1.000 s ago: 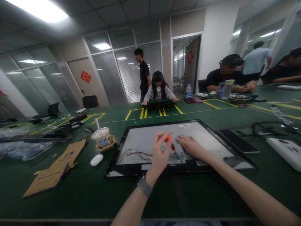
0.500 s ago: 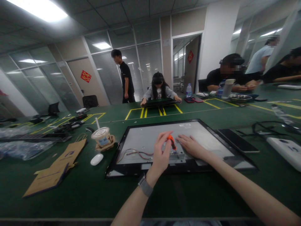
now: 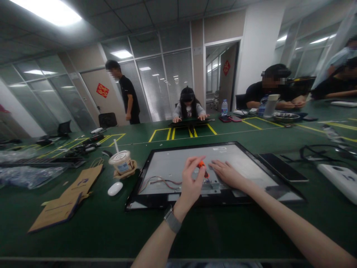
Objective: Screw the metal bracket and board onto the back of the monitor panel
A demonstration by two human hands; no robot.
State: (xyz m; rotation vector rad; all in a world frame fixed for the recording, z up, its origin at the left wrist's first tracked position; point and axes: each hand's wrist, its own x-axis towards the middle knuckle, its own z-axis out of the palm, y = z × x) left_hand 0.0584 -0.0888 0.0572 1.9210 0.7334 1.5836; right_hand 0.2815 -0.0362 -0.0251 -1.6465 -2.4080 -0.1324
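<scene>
A flat display panel with a black frame lies on the green table, its pale back facing up. My left hand pinches a small orange and black screwdriver, held tilted with its tip down at a metal bracket near the panel's front edge. My fingers hide part of the handle. My right hand rests flat on the panel just right of the screwdriver, fingers stretched out. Thin wires run across the panel to the left of my left hand.
Left of the panel are a drink cup with a straw, a white mouse and a brown paper bag. To the right lie a black phone and a white device. Across the table a person handles another dark panel.
My left hand has turned slightly with the screwdriver, while my right hand stays put. A standing person has walked left, and the person opposite has drawn their hands inward.
</scene>
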